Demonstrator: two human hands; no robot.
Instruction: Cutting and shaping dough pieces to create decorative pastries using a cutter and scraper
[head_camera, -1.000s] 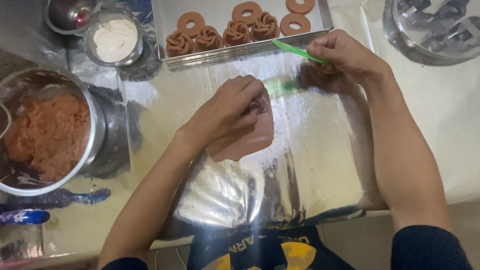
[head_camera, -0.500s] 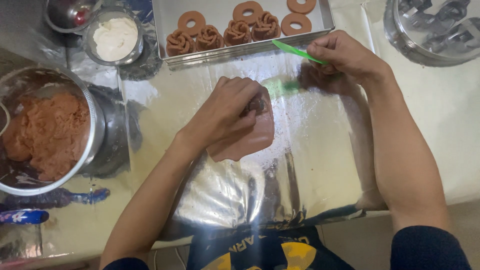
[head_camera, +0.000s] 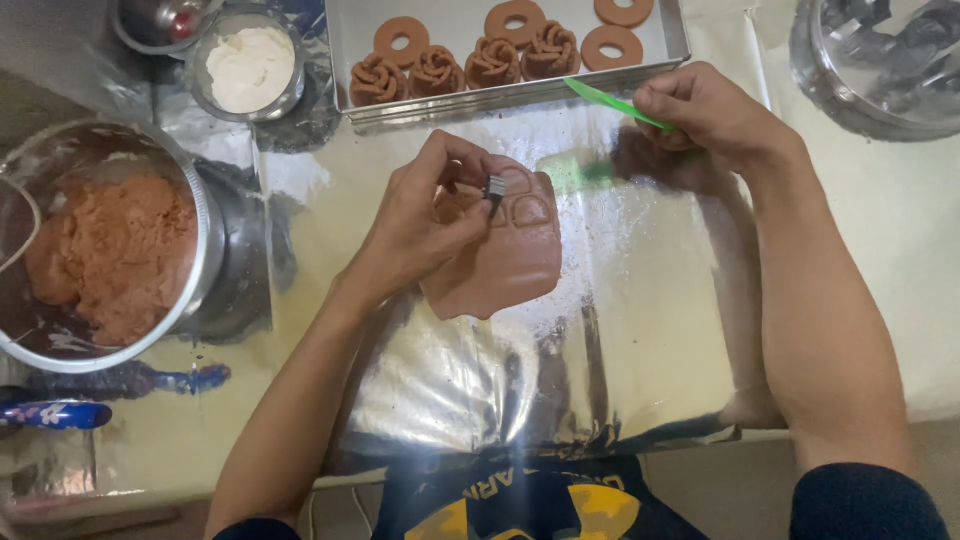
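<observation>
A flat sheet of brown dough (head_camera: 505, 265) lies on a shiny foil sheet (head_camera: 620, 330) and shows pressed cut-out outlines. My left hand (head_camera: 425, 220) rests on the dough's upper left and pinches a small metal cutter (head_camera: 494, 186) over it. To the upper right, my right hand (head_camera: 705, 110) is closed on a thin green plastic tool (head_camera: 610, 100), raised above the foil near the tray. The metal baking tray (head_camera: 500, 95) at the back holds brown dough rings and rosettes.
A large steel bowl of brown dough (head_camera: 110, 250) stands at the left. A small bowl of white cream (head_camera: 248, 65) sits behind it. A glass bowl of metal cutters (head_camera: 880, 60) is at the back right. A blue patterned handle (head_camera: 55, 413) lies at the left edge.
My left hand has lifted off the dough a little, and the small cutter and the pressed outlines now show. My right hand has barely moved.
</observation>
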